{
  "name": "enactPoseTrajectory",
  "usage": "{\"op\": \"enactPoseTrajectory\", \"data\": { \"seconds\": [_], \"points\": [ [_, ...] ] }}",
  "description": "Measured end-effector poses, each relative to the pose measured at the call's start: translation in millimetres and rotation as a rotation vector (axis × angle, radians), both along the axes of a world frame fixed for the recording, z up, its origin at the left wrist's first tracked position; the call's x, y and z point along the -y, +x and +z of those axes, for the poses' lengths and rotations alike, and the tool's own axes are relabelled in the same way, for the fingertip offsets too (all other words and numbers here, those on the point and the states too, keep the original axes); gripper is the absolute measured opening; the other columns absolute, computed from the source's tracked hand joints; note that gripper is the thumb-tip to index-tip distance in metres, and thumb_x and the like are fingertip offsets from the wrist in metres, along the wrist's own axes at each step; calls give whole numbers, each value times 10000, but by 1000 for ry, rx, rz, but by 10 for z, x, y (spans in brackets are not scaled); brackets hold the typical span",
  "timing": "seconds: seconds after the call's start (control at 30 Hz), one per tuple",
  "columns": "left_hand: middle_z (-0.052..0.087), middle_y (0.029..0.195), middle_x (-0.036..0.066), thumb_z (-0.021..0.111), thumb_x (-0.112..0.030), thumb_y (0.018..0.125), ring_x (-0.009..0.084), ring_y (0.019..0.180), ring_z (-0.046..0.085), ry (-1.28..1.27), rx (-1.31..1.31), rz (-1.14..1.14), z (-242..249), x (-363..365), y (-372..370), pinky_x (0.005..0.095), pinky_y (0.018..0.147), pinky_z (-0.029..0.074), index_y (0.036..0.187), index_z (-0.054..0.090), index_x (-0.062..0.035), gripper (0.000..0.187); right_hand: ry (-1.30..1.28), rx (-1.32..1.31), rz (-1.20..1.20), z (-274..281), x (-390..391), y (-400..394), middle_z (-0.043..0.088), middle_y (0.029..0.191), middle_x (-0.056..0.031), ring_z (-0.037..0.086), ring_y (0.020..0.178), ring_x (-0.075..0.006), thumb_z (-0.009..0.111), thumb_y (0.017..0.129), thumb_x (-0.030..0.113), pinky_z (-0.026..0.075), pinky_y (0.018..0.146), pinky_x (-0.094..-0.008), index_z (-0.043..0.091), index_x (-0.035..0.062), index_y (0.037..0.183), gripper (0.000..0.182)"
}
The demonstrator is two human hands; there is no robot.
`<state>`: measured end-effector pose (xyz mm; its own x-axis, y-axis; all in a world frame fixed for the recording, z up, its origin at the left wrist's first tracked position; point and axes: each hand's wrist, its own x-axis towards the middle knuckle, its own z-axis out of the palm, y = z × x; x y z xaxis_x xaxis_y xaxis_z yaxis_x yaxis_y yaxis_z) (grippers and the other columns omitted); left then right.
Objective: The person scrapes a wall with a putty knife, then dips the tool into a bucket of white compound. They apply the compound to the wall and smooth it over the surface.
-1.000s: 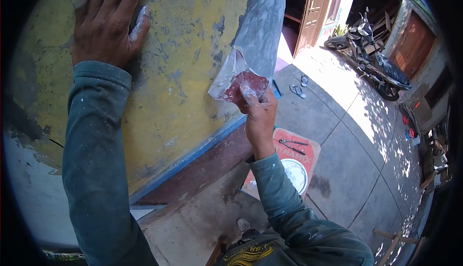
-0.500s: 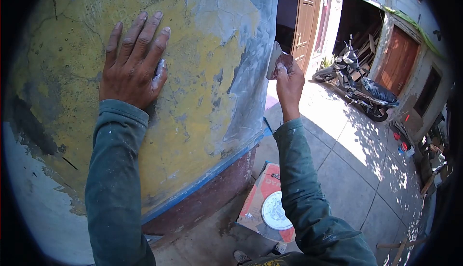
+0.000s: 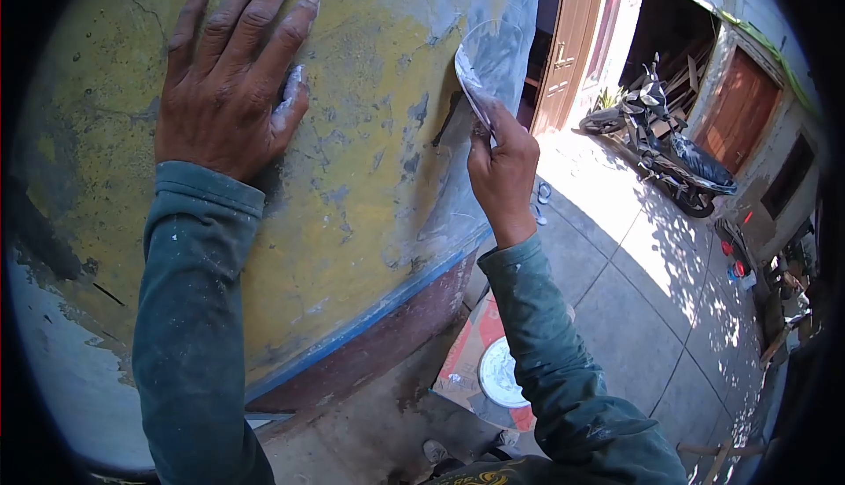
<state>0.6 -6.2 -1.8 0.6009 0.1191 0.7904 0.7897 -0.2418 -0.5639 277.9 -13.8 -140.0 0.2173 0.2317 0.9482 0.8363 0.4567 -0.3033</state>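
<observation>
My left hand lies flat on the patchy yellow wall, fingers spread, with white smears on the thumb. In my right hand is a thin putty knife, its blade edge coated with white paste. The blade is at the grey-blue part of the wall near the corner, pointing up and left; whether it touches the surface I cannot tell. Below my right forearm, a round white lid or tub with white paste rests on a red and brown cardboard box.
A blue strip edges the wall's bottom. To the right, a motorcycle stands on the tiled ground, near a brown door and an opening with stacked wood. Shoes show at the bottom.
My right hand has moved left from beyond the wall's corner to in front of the wall, and the blade has turned. My left hand still lies on the wall; the view has shifted slightly.
</observation>
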Motion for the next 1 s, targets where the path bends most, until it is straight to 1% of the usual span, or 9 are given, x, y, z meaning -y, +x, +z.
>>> {"op": "enactPoseTrajectory", "data": {
  "seconds": [0.27, 0.43, 0.53, 0.6, 0.67, 0.77, 0.8, 0.9, 1.0],
  "points": [
    [439, 1600, -45, 702, -220, 839, 169, 1497, 374, 59, -21, 27, 7, -19, -6, 421, 1307, 182, 1483, 501, -284, 678, -149, 76, -88, -968, 100, -379, 624, 771, -113, 609, 714, -332, 703, 726, -3, 435, 712, -427, 709, 96, 1212, 496],
    [428, 1606, -41, 697, -234, 839, 176, 1506, 357, 24, -5, 16, -2, 15, 12, 428, 1307, 181, 1481, 505, -267, 671, -383, 84, 122, -1448, 611, -378, 697, 892, -162, 656, 808, -374, 667, 781, -48, 487, 734, -442, 720, 82, 1179, 422],
    [411, 1617, -35, 694, -247, 838, 177, 1514, 338, 11, 0, -4, 1, 4, -3, 432, 1308, 175, 1483, 503, -254, 673, -255, 42, 147, -1062, 618, -1, 732, 996, -167, 693, 852, -354, 681, 786, -59, 530, 765, -423, 719, 122, 1235, 486],
    [401, 1623, -33, 692, -252, 838, 176, 1518, 329, 1, -2, -10, -2, 16, 2, 435, 1309, 171, 1485, 502, -248, 674, -151, -132, 115, -363, 536, 219, 735, 993, -181, 723, 858, -312, 638, 872, -77, 540, 761, -377, 708, 92, 1253, 422],
    [396, 1625, -29, 696, -256, 838, 177, 1518, 326, -4, -3, -12, 6, 21, 7, 437, 1311, 170, 1483, 503, -243, 673, 35, -158, 151, 265, 311, 467, 758, 1052, -161, 733, 889, -192, 592, 927, -89, 543, 770, -337, 703, 88, 1275, 406],
    [397, 1624, -30, 696, -256, 842, 177, 1517, 327, -7, -5, -3, 6, 17, 3, 437, 1312, 171, 1484, 502, -243, 671, -6, -115, 35, 925, 95, 576, 751, 979, -193, 752, 827, -253, 580, 934, -40, 548, 735, -348, 702, 99, 1280, 393],
    [397, 1624, -30, 696, -256, 842, 177, 1517, 327, -11, -4, 0, 19, 27, 5, 437, 1312, 171, 1484, 502, -243, 671, 36, -84, 101, 1043, 12, 530, 739, 967, -199, 747, 830, -326, 599, 910, -30, 552, 729, -374, 710, 92, 1235, 364],
    [395, 1625, -37, 692, -256, 851, 170, 1517, 328, -11, -6, 3, -7, -4, -5, 431, 1312, 170, 1488, 499, -250, 666, 30, 105, 89, 848, -5, 303, 721, 980, -200, 679, 873, -441, 632, 810, -31, 545, 771, -448, 704, 59, 1128, 339],
    [397, 1625, -46, 685, -259, 860, 160, 1515, 334, 11, -14, 1, -13, -20, -18, 422, 1311, 171, 1496, 489, -273, 666, -20, 235, 17, 310, 62, 207, 689, 913, -146, 644, 850, -372, 619, 718, -58, 486, 779, -455, 710, 109, 1161, 483]
  ]
}}
